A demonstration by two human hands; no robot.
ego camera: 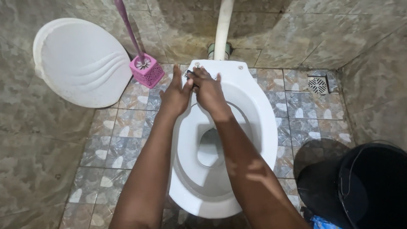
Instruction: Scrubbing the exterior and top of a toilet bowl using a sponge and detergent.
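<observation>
Where the seat lid leans upright against the left wall, we read it as detached and set aside, leaving the toilet bowl bare. Just right of it stands a pink brush holder on the tiled floor, its purple handle tilted toward the wall — near the bowl yet clear of the arms. Our left hand lies flat, fingers spread, on the bowl's rear rim, apparently as a brace. Our right hand is curled over a small dark scrubber at the back of the rim, near the hinge holes — pressing it down. Farther right, a floor drain and a black bucket.
</observation>
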